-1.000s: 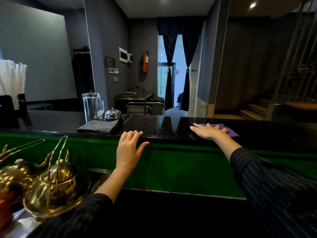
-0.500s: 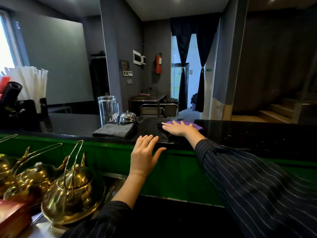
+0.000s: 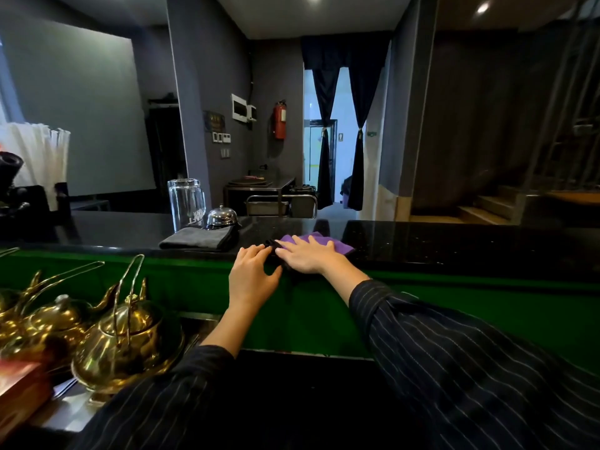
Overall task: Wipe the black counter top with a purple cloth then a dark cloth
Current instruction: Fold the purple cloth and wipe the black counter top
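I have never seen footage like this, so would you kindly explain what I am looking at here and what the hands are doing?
There is no machine: a person wears a camera on the head, looking forward and down at their own hands. The right hand lies flat on a purple cloth on the black counter top. The left hand rests at the counter's edge, fingertips touching something dark beside the purple cloth. Also on the counter are a folded dark cloth, a service bell and an upturned glass. Brass teapots stand lower left.

Head view, facing forward, slightly downward
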A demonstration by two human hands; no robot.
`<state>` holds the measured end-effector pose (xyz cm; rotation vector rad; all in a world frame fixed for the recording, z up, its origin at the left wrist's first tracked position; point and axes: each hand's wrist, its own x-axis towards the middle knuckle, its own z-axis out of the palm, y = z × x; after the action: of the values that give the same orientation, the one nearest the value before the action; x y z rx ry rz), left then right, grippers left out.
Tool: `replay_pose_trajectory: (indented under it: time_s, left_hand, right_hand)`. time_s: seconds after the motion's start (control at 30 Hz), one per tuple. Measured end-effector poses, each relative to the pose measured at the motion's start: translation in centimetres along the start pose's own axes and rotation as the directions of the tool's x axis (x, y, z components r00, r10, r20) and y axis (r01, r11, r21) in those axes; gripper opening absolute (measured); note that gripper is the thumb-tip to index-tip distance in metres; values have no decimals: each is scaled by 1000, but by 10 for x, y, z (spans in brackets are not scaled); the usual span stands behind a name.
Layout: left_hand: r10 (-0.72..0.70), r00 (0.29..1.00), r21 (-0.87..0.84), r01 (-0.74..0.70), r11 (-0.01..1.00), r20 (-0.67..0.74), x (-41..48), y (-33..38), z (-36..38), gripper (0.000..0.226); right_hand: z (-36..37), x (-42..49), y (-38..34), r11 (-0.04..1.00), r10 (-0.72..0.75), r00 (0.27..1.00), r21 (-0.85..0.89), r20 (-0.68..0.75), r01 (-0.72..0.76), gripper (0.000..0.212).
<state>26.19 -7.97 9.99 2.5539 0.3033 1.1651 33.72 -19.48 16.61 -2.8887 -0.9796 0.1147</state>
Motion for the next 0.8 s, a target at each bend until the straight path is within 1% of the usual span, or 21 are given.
replay_pose_trajectory:
  time_s: [0.1, 0.17, 0.27, 0.37, 0.53, 0.67, 0.73, 0.8]
  left_hand:
    - [-26, 999, -50, 24, 998, -24, -1, 3, 5, 51]
    - [-32, 998, -70, 28, 997, -54, 0, 5, 9, 47]
    - [-69, 986, -116, 51, 992, -150, 3, 5, 16, 31]
    - [-112, 970, -155, 79, 985, -214, 10, 6, 23, 34]
    - [-12, 937, -2, 12, 1000, -350, 17, -3, 43, 26]
    - [89, 885, 112, -42, 993, -456, 15, -10, 56, 28]
    - [141, 858, 164, -67, 984, -494, 19, -15, 63, 29]
    - [166, 843, 181, -84, 980, -511, 23, -16, 65, 29]
  right_hand:
    - [0, 0, 0, 1000, 8, 1000, 16, -2, -8, 58]
    - [-2, 3, 0, 999, 12, 1000, 40, 14, -13, 58]
    - [-5, 13, 2, 998, 12, 999, 65, 41, -15, 59]
    - [-8, 32, 3, 996, 24, 998, 86, 62, -30, 58]
    - [-9, 85, 12, 995, 41, 997, 93, 64, -47, 60]
    - [-7, 145, 21, 994, 74, 990, 73, 119, -83, 74]
    - [-5, 177, 26, 993, 87, 989, 70, 119, -95, 78]
    - [-6, 191, 30, 991, 106, 989, 71, 100, -113, 78]
